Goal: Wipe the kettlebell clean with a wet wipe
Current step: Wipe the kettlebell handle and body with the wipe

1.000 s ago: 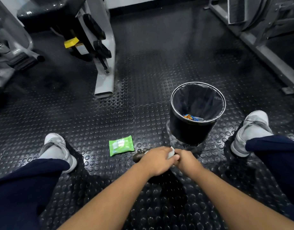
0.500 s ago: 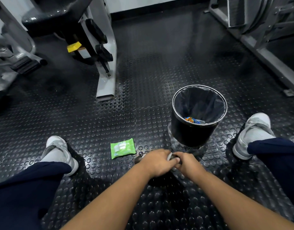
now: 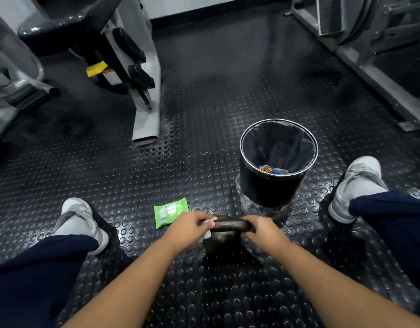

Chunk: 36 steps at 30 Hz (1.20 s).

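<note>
Your kettlebell [image 3: 224, 241] sits on the black studded rubber floor [image 3: 204, 138] between your spread legs, and its dark handle runs left to right in front of you. Your left hand [image 3: 188, 229] is curled over the left end of that handle, gripping a white wet wipe [image 3: 210, 221] against the metal. A bit of the wipe shows at your fingertips and a bit more below them, against the bell's body. Your right hand [image 3: 263, 233] is wrapped round the right end of the handle and holds it bare, with no wipe under it. The middle stretch of the handle shows between your two hands.

Just left of your left hand a green wet wipe pack [image 3: 171, 210] lies flat on the floor, with its near corner hidden behind your knuckles. Just beyond the kettlebell, to the right, stands a round black waste bin [image 3: 270, 190] with a dark liner. A colourful wrapper [image 3: 267, 168] lies at its bottom.

Your left shoe [image 3: 78, 218] and right shoe [image 3: 355, 183], both pale grey, are planted well apart on either side, under navy trouser legs. A grey gym machine [image 3: 145, 95] with black pads stands at the far left, and the frame of another machine [image 3: 370, 50] runs along the far right.
</note>
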Each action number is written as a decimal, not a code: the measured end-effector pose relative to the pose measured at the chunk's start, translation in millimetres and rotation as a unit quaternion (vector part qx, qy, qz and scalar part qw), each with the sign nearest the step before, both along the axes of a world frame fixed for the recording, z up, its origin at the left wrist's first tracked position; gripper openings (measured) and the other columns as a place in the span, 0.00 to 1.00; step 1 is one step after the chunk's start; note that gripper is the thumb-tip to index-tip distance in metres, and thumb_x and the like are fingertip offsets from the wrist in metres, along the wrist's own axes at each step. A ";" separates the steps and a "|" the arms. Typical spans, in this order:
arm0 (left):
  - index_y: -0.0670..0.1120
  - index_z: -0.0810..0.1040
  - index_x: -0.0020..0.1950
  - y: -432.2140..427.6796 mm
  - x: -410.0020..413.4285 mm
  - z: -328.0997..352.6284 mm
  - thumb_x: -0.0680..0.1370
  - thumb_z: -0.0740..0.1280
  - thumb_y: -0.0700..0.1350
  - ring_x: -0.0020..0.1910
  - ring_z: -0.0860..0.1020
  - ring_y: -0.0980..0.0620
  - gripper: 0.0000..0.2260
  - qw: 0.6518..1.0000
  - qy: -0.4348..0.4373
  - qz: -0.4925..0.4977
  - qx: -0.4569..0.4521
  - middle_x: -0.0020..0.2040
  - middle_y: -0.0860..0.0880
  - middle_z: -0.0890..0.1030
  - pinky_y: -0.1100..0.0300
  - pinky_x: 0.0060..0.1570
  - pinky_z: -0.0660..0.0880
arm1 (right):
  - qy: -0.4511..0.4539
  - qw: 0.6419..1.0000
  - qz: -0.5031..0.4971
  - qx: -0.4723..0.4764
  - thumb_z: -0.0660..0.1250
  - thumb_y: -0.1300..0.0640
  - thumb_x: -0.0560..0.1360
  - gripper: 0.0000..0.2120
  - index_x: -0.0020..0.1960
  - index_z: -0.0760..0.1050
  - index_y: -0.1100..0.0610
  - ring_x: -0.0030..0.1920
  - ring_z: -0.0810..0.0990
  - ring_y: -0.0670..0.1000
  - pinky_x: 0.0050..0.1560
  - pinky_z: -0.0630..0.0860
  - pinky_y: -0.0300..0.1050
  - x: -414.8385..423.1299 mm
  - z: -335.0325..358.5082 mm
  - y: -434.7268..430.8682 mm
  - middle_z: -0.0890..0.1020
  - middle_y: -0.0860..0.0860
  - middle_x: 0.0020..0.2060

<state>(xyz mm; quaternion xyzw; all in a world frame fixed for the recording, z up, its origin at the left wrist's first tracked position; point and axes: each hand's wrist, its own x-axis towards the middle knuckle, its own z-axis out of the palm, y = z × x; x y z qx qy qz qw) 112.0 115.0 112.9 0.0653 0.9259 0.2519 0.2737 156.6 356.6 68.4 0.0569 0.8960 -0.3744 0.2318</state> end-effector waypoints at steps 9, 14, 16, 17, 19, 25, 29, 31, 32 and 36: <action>0.62 0.84 0.55 56.5 8.8 28.2 0.80 0.62 0.66 0.49 0.78 0.63 0.14 0.985 0.172 0.003 0.012 0.51 0.63 0.78 0.55 0.48 0.79 | -0.094 0.994 -0.049 0.008 0.75 0.58 0.72 0.13 0.53 0.76 0.49 0.43 0.79 0.48 0.42 0.72 0.39 -1.8 21.0 1.8 0.80 0.46 0.42; 0.57 0.86 0.52 85.8 18.4 32.7 0.80 0.67 0.58 0.45 0.80 0.61 0.10 0.984 0.104 0.043 0.138 0.45 0.59 0.84 0.52 0.50 0.80 | -0.254 0.809 -0.325 -0.420 0.62 0.56 0.79 0.10 0.52 0.77 0.63 0.43 0.84 0.60 0.42 0.82 0.53 2.7 52.2 10.4 0.84 0.63 0.45; 0.56 0.85 0.55 88.9 20.0 35.7 0.81 0.67 0.55 0.47 0.82 0.61 0.09 0.984 0.038 0.008 0.173 0.47 0.60 0.86 0.52 0.54 0.80 | -0.255 0.777 -0.332 -0.471 0.62 0.47 0.81 0.19 0.58 0.79 0.62 0.47 0.85 0.61 0.46 0.83 0.56 5.9 60.1 8.0 0.85 0.64 0.53; 0.56 0.85 0.55 87.3 18.5 37.6 0.81 0.67 0.54 0.48 0.82 0.61 0.08 0.985 0.029 -0.020 0.167 0.47 0.59 0.86 0.52 0.55 0.80 | -0.251 0.775 -0.328 -0.478 0.63 0.45 0.81 0.20 0.60 0.80 0.60 0.49 0.85 0.60 0.45 0.84 0.55 6.9 61.3 4.4 0.85 0.63 0.54; 0.56 0.85 0.55 75.1 12.3 42.7 0.80 0.67 0.51 0.48 0.82 0.61 0.08 0.989 0.038 -0.052 0.132 0.48 0.59 0.86 0.55 0.55 0.79 | -0.244 0.772 -0.349 -0.472 0.64 0.49 0.81 0.17 0.62 0.80 0.60 0.49 0.86 0.59 0.42 0.83 0.53 10.3 62.3 -5.8 0.85 0.61 0.54; 0.57 0.78 0.71 -6.5 -19.7 30.6 0.80 0.69 0.50 0.62 0.79 0.53 0.18 0.984 0.071 -0.128 -0.100 0.66 0.54 0.81 0.55 0.62 0.77 | -0.229 0.768 -0.451 -0.393 0.59 0.61 0.84 0.11 0.58 0.74 0.68 0.48 0.84 0.64 0.47 0.82 0.60 29.7 52.4 -18.9 0.83 0.65 0.49; 0.56 0.74 0.74 -30.1 -18.2 12.5 0.77 0.73 0.47 0.62 0.80 0.51 0.25 0.975 0.011 -0.181 -0.127 0.64 0.53 0.82 0.54 0.63 0.76 | -0.209 0.729 -0.517 -0.398 0.56 0.61 0.85 0.13 0.62 0.74 0.67 0.48 0.84 0.64 0.39 0.82 0.54 35.2 38.9 -34.2 0.84 0.65 0.51; 0.56 0.76 0.73 -31.4 -17.0 6.0 0.77 0.73 0.48 0.58 0.81 0.51 0.23 0.979 0.009 -0.171 -0.106 0.60 0.53 0.84 0.54 0.60 0.77 | -0.211 0.713 -0.541 -0.393 0.55 0.62 0.85 0.12 0.62 0.73 0.67 0.52 0.83 0.66 0.45 0.82 0.58 40.1 33.7 -43.4 0.83 0.65 0.53; 0.56 0.78 0.71 -31.9 -17.5 4.0 0.77 0.73 0.48 0.56 0.81 0.52 0.22 0.982 0.013 -0.165 -0.095 0.59 0.53 0.84 0.54 0.58 0.78 | -0.218 0.712 -0.550 -0.379 0.55 0.62 0.85 0.11 0.60 0.74 0.66 0.52 0.83 0.66 0.44 0.83 0.58 43.1 29.5 -47.7 0.83 0.65 0.53; 0.55 0.82 0.61 -34.9 -20.3 -5.2 0.77 0.74 0.48 0.49 0.81 0.55 0.13 0.984 0.015 -0.161 -0.071 0.49 0.57 0.84 0.58 0.49 0.76 | -0.214 0.619 -0.597 -0.464 0.54 0.64 0.84 0.15 0.66 0.75 0.65 0.38 0.84 0.55 0.37 0.83 0.47 60.3 19.7 -62.5 0.84 0.62 0.39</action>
